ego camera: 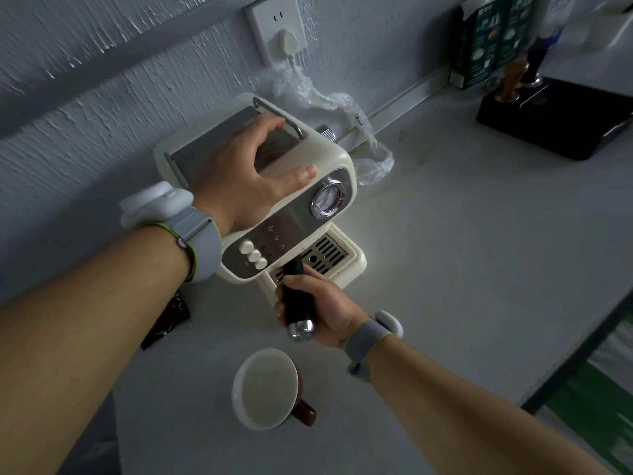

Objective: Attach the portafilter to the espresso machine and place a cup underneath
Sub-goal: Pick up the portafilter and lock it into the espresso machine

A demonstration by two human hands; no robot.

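A cream espresso machine (339, 166) with a steel front panel stands on the grey counter against the wall. My left hand (246, 173) lies spread over its top, fingers wrapped on the upper edge. My right hand (322, 310) is closed around the black handle of the portafilter (297, 303), which points toward me; its head is hidden under the machine's front, above the drip tray (329, 255). A cup (265, 389), white inside with a brown handle, sits on the counter in front of the machine, apart from both hands.
A black tamping mat (561, 125) with a wooden tamper (512, 80) sits at the back right beside green cartons (486, 42). Crumpled clear plastic (342, 108) lies behind the machine under a wall socket (277, 32). A dark packet (168, 320) lies left. The counter edge (582, 354) runs along the right.
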